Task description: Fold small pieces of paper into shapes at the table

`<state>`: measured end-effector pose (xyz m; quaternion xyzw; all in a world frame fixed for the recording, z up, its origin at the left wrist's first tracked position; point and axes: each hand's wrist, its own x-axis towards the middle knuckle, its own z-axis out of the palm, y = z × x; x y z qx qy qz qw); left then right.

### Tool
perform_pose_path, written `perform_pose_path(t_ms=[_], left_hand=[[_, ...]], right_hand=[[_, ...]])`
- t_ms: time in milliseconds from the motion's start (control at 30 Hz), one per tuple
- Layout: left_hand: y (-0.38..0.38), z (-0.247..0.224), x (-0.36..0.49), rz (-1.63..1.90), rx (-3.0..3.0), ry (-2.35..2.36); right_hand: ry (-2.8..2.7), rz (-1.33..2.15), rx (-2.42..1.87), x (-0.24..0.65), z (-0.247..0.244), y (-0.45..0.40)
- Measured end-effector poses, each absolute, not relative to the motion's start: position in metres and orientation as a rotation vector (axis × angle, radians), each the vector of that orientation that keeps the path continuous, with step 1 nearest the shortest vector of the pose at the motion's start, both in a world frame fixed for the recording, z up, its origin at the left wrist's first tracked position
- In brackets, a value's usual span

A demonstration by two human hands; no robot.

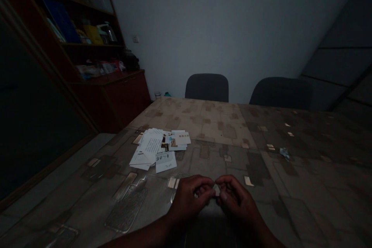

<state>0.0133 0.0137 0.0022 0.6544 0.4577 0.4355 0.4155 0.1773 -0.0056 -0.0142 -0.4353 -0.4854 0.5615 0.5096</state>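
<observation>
My left hand [190, 197] and my right hand [237, 198] meet fingertip to fingertip above the near edge of the table. Both are closed, thumbs and fingers pinching. Between the fingertips shows a small pale bit [216, 190], too small and dark to name. Ahead and to the left, a loose pile of printed cards and papers [152, 145] lies on the patterned tablecloth [209, 124]. It is apart from both hands.
A crumpled scrap [284, 153] lies to the right on the table. Two grey chairs [207, 87] stand at the far side, before a wall. A wooden cabinet [124, 97] with filled shelves is at the left. A glass [157, 95] shows near the far left corner.
</observation>
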Motion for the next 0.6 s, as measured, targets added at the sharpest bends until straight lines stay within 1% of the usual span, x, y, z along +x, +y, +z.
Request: perform_pose_path(t_ms=[300,433,600], left_hand=[[0.0147,0.0012,0.0143,1.029,1.276,1.077],[0.0159,0.0024,0.0149,1.003,1.295,1.084],[0.0164,-0.0022,0.0159,0.989,1.339,1.072]], right_hand=[[-1.234,1.343,-1.091,0.18,-0.008,-0.0043],[-1.197,1.264,-1.121,0.1782,-0.0065,-0.0055],[-1.264,1.248,-1.126,0.1804,-0.0073,-0.0033]])
